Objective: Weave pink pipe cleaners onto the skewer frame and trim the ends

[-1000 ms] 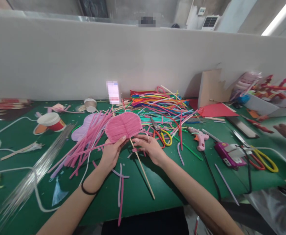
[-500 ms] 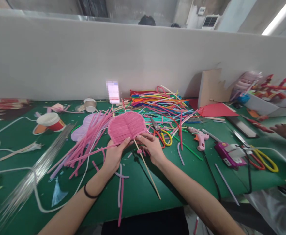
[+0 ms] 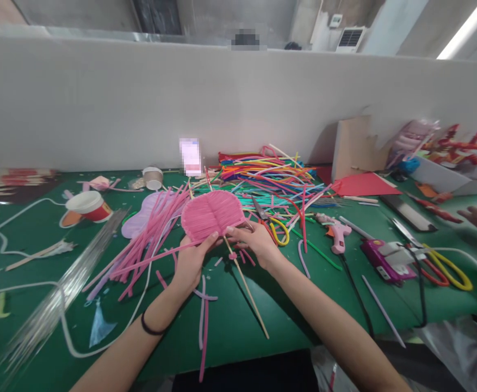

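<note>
Since a second ago the pink woven fan (image 3: 212, 214) has edged slightly rightward, held just above the green worktop (image 3: 230, 321). Left hand (image 3: 191, 261) pinches its lower edge; right hand (image 3: 255, 243) grips it beside the wooden stick (image 3: 247, 291). Loose pink pipe cleaners (image 3: 148, 239) lie left, a pink glue gun (image 3: 335, 233) right.

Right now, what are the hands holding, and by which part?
The left hand and right hand pinch the pink woven fan by its lower edge, beside its stick.
</note>
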A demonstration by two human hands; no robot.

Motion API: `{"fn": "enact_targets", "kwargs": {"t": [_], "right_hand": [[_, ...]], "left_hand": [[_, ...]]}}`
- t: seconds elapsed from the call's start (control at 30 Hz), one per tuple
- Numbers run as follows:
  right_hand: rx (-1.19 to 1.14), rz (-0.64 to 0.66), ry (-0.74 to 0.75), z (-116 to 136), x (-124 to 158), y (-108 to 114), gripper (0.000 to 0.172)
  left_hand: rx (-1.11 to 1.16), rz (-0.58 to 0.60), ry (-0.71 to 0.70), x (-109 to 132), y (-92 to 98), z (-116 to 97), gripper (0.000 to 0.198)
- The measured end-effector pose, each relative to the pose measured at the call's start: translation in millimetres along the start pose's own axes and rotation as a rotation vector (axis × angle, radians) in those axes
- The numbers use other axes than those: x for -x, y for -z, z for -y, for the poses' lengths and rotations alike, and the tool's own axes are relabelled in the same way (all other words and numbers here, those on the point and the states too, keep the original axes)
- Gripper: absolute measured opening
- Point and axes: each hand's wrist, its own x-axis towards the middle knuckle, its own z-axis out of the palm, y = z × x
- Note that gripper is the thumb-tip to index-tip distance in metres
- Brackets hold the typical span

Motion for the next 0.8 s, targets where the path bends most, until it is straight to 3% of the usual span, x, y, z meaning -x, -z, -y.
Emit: {"fn": "enact_targets", "kwargs": {"t": [0.17,0.47,0.8], "right_hand": [[0.012,-0.093,0.059,-1,0,-3,0.040],[0.023,-0.037,0.070,-8,-3,4,0.038],[0.138,-0.059,0.082,-13,-6,12,0.035]], "left_hand": [[0.002,0.040,0.006,4,-4.2,3,0.049],[0.057,0.036,0.065,2,-3.3,0,0.046],[0.047,0.046,0.080,1,-1.1,2,0.043]]}}
